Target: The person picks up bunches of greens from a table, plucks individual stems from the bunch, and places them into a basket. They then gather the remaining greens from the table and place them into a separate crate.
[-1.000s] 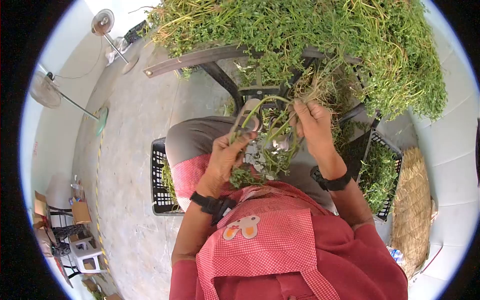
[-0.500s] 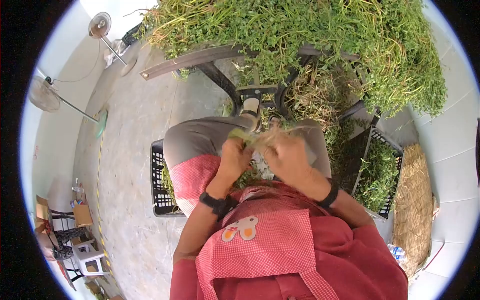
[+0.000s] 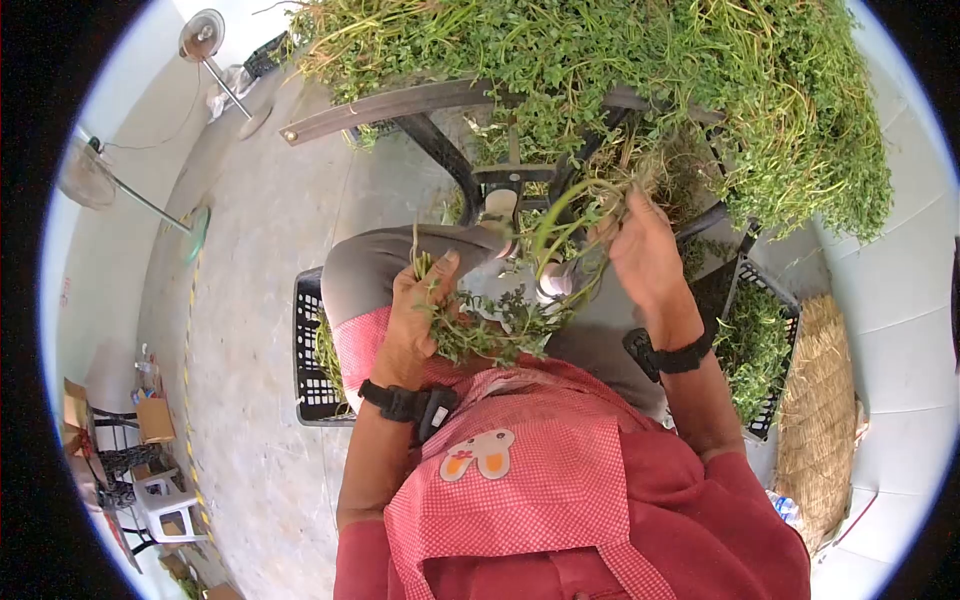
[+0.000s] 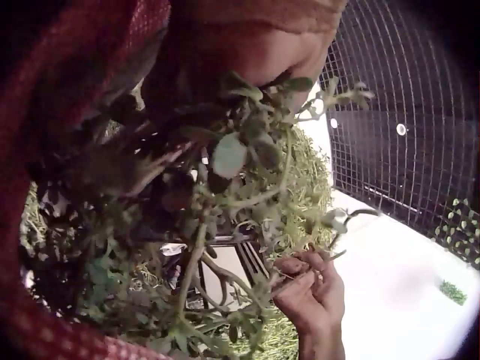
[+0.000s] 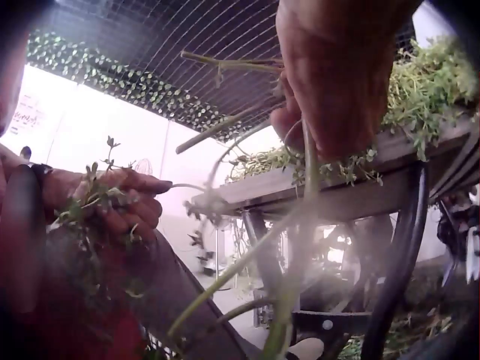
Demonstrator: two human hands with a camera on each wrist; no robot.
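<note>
My left hand (image 3: 410,315) is over the left thigh, gripping a bunch of leafy green sprigs (image 3: 495,330) that droops across the lap. In the left wrist view the sprigs (image 4: 229,154) show thick stems and small paddle-shaped leaves. My right hand (image 3: 648,255), raised near the table edge, pinches several long green stems (image 3: 560,215) between thumb and fingers; they arch down toward the lap. In the right wrist view these stems (image 5: 304,195) hang below the fingers, partly blurred. A gap separates the two hands.
A large heap of the same greens (image 3: 600,50) covers the table (image 3: 390,105) ahead. Plant litter (image 3: 655,165) lies beneath it. Black crates stand left (image 3: 310,350) and right (image 3: 775,400), holding greens. A straw roll (image 3: 815,400) lies at right; floor fans (image 3: 205,40) stand at left.
The hands came together over the lap, then parted. The left hand moved left with its leafy sprigs; the right hand rose toward the table edge with the long stems.
</note>
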